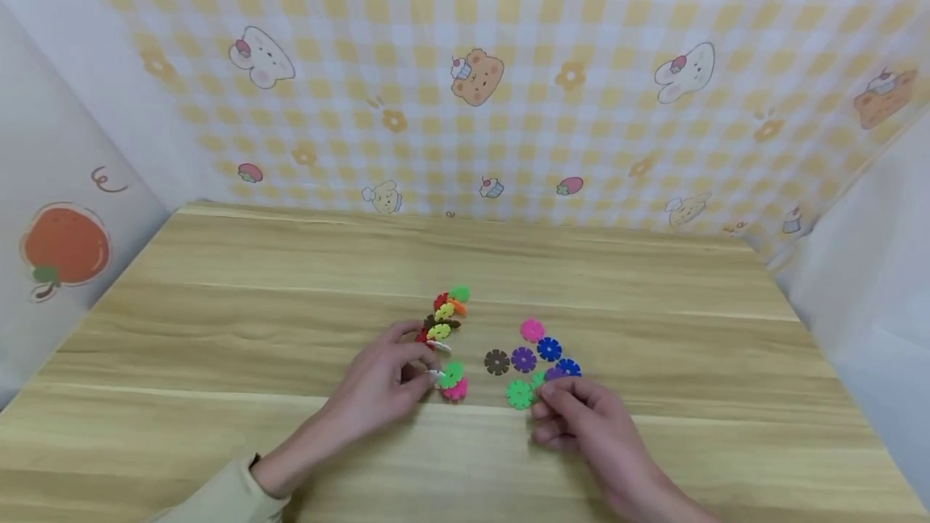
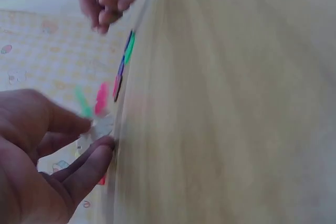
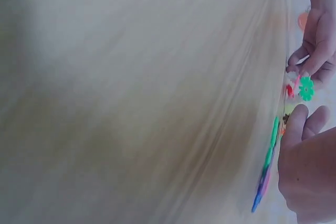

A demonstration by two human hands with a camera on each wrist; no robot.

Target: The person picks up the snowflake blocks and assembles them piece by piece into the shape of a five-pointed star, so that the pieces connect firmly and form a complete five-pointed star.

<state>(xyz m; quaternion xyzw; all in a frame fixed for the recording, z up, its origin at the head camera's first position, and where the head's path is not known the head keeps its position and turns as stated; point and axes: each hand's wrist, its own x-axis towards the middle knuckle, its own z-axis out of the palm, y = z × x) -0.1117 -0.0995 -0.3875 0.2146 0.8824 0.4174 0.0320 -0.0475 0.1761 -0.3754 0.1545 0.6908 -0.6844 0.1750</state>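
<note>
We see the left hand (image 1: 383, 378) pinch a white disc (image 2: 103, 125), the right hand (image 1: 592, 426) empty, loosely curled, far from the table's (image 1: 654, 297) back edge.

from where i stood, i could read no words, brands or numbers anywhere. the nearest thing to writing was a brown curl (image 1: 109, 179) on the white left wall (image 1: 80, 135), a looping stroke that i couldn't make out as any letter. a smaller curl (image 1: 450, 215) sat low on the checked backdrop (image 1: 523, 127), just as unreadable to me. the slotted discs (image 1: 523, 359) showed me plain colours, and the wooden tabletop (image 1: 472, 450) only its grain, with no legible lettering on either.
</note>
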